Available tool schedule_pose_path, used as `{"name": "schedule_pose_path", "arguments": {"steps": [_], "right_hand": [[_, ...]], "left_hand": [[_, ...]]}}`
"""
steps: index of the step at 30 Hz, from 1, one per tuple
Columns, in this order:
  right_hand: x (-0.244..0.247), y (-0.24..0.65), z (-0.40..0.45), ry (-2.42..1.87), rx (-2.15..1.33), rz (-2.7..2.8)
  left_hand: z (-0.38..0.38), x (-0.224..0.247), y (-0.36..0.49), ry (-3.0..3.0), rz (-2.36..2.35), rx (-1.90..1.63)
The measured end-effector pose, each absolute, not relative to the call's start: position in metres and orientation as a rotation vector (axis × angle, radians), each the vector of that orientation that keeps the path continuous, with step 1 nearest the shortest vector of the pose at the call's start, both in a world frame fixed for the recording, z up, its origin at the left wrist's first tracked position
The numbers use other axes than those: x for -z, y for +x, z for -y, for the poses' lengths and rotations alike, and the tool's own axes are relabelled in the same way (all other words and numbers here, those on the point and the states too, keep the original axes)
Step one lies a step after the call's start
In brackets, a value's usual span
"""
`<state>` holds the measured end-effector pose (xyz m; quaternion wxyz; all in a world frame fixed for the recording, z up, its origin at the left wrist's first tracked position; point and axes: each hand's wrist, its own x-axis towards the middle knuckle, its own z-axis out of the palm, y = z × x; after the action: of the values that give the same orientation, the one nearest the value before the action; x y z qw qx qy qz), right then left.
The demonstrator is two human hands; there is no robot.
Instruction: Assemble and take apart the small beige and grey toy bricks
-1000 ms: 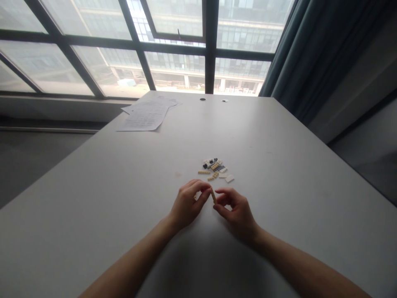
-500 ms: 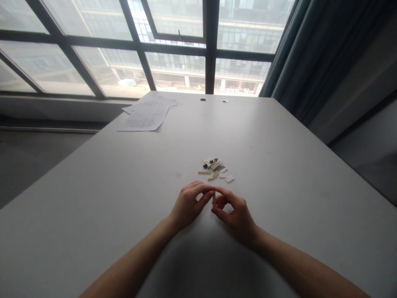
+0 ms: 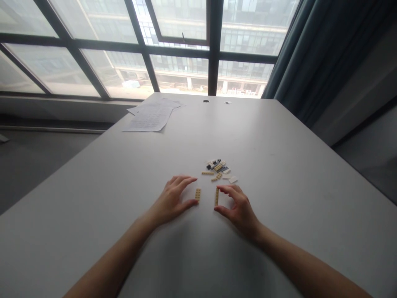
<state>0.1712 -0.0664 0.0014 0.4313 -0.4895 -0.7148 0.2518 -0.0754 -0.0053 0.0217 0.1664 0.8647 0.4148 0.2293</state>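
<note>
A wide tan building-brick plate (image 3: 198, 194), studs up, lies on the white table. My left hand (image 3: 170, 199) is beside it on the left, open, with thumb and index finger apart. The thumb tip is at the plate's near end; whether it touches I cannot tell. To the right, a narrow tan building-brick plate (image 3: 216, 196) stands lengthwise between the index finger and thumb of my right hand (image 3: 239, 207), which grips it by its two ends. A small gap of table separates the two plates.
Just beyond my hands is a pile of white, grey, black and tan bricks (image 3: 218, 167). Closer lie a thin tan strip (image 3: 207, 173), small tan pieces (image 3: 218, 176) and white flat tiles (image 3: 233, 180). Printed papers (image 3: 149, 118) are at the table's far left.
My hands were together at one tan piece. Now my left hand has drawn away left and opened, and the wide plate lies by it. My right hand keeps the narrow plate.
</note>
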Motion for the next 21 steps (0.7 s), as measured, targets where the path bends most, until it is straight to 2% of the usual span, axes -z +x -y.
{"name": "schedule_pose_path", "arguments": {"steps": [5,21], "right_hand": [[-0.002,0.170,0.065,-1.273,-0.590,1.878],[-0.008,0.149,0.043,-1.412,-0.556,2.170]], "left_hand": [[0.008,-0.005,-0.078,2.618,-1.136,-0.460],[0.012,-0.002,-0.075,2.671,-1.179,-0.435]]}}
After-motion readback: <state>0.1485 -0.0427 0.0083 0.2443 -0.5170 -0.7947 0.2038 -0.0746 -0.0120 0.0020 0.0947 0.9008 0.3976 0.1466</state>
